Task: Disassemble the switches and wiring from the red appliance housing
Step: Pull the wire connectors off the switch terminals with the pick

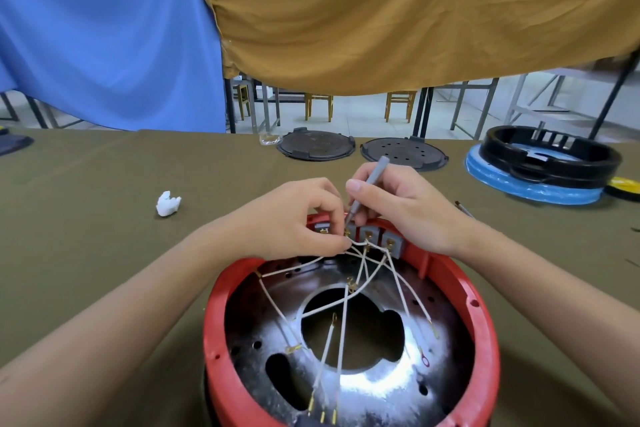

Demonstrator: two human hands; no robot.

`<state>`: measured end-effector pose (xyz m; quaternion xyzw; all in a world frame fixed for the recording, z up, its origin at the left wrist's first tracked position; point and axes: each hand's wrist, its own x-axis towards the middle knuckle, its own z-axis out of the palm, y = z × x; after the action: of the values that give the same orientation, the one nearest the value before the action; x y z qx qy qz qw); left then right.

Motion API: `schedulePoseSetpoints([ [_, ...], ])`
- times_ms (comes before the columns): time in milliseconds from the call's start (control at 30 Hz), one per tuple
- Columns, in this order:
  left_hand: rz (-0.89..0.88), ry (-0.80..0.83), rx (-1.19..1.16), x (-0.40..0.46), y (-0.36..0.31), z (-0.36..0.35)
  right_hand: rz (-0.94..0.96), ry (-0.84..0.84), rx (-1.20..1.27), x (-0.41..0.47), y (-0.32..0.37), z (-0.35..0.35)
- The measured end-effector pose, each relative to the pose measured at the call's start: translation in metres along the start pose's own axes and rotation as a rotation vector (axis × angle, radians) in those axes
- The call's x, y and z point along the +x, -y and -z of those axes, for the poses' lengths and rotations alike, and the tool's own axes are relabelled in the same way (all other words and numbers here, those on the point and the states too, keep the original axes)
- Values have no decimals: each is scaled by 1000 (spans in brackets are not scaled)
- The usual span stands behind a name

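The round red appliance housing (pixel 478 319) lies open towards me on the olive table, with a shiny metal plate inside. Several white wires (pixel 398 282) with brass terminals cross the plate. Grey switches (pixel 393 242) sit in a row at the housing's far rim. My left hand (pixel 294 218) pinches a white wire at the leftmost switches. My right hand (pixel 401 204) holds a thin grey screwdriver (pixel 372 180) like a pen, its tip down at a switch terminal between the two hands.
Two dark round lids (pixel 315 146) (pixel 403 152) lie at the table's far edge. A black ring on a blue base (pixel 540 166) stands at the far right. A crumpled white tissue (pixel 168 203) lies to the left. Blue and ochre cloths hang behind.
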<state>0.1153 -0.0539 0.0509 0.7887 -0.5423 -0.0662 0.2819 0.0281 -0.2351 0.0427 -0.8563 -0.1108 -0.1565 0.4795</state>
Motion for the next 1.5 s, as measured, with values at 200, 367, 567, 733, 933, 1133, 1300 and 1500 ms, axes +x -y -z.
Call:
schedulePoseSetpoints([
  [200,69,83,-3,1,1,8,27,-9,70,5,-4,-1],
  [367,29,122,15,0,8,9,84,-69,11,4,-6,0],
  [567,-19,37,-58,-5,17,1,117,-68,-59,2,-5,0],
  [733,-14,-21,-83,-11,16,1,185,-55,-167,0,0,-1],
  [933,4,-51,-69,-15,12,2,294,18,-323,-1,7,-1],
  [1133,2,-58,-85,-15,10,2,305,37,-325,-1,6,-1],
  [1300,-27,-50,-86,-14,12,2,216,2,-201,4,5,-3],
  [1500,-29,-56,-102,-14,14,1,28,-49,-102,16,6,-10],
])
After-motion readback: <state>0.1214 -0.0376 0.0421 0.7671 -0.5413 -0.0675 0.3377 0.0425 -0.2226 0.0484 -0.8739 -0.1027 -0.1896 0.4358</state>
